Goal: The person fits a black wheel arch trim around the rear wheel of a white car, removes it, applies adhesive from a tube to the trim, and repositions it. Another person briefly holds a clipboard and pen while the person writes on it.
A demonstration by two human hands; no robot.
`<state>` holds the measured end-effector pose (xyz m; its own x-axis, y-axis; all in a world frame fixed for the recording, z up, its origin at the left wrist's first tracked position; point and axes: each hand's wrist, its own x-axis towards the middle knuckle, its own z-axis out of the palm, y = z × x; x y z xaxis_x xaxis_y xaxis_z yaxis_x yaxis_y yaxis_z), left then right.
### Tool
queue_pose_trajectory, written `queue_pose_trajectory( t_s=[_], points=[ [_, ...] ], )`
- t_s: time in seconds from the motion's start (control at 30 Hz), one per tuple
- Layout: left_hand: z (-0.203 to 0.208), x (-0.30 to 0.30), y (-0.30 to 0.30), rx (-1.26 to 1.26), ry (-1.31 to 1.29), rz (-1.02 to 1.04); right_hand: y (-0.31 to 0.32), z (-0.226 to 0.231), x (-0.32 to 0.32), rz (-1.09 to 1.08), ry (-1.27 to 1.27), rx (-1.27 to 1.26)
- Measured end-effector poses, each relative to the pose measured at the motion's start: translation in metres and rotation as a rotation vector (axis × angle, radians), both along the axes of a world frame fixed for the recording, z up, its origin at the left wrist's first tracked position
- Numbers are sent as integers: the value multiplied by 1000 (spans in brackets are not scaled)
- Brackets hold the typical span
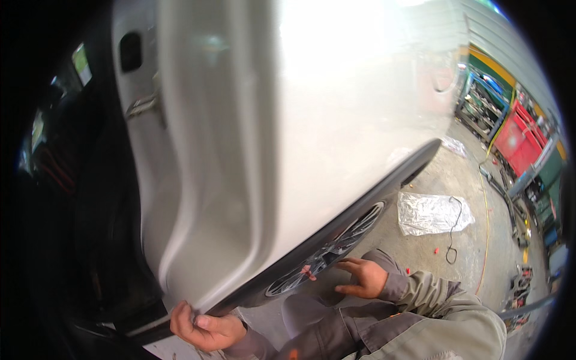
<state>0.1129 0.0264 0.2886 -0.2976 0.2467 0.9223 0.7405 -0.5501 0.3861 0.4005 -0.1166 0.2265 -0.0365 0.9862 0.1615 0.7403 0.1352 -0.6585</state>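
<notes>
Nearest, a grey sleeve (438,294) is reaching up along the person's right side, and dark trousers (318,333) are filling the space between the arms. The left hand (207,329) is resting at the bottom corner of the pale car body (354,102), where the sill edge is meeting a dark trim strip (393,182). Its thumb and forefinger are lying close together at that edge; I cannot tell whether they are pinching anything.

The strip's long axis is the line that matters: it is running from beside the left hand, up and away to the right, and arching over the wheel (327,252). So the left hand is sitting nearest the strip's close end, with most of its length lying ahead and to the right. The right hand (363,278) is hovering lower and to the right, near the wheel, its grip standing spread, thumb and fingers apart with nothing between them; whether a fingertip is touching the wheel is unclear. A small pinkish-red piece (308,273) is showing against the spokes.

Farther out, a clear plastic sheet (426,215) is lying on the concrete floor (447,174), with a black cord (454,231) looping across it. Farthest, a red cabinet (519,141) is standing at the workshop's side.
</notes>
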Motion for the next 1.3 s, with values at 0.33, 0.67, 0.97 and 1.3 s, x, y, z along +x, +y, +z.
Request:
queue_pose_trajectory(
  t_s=[0.33, 0.67, 0.97, 1.3],
  points=[
    [59, 76, -23, 209, 152, 36, -27, 45, 73, -210, 80, 400],
    [85, 150, -32, 423, 265, 107, -50, 8, 119, 2, -45, 142],
    [86, 183, -38, 436, 556, 177, -49, 46, 221, -328, 191, 694],
    [94, 175, -44, 324, 664, 95, -3, 95, 234, -387, 187, 1106]
  ],
)
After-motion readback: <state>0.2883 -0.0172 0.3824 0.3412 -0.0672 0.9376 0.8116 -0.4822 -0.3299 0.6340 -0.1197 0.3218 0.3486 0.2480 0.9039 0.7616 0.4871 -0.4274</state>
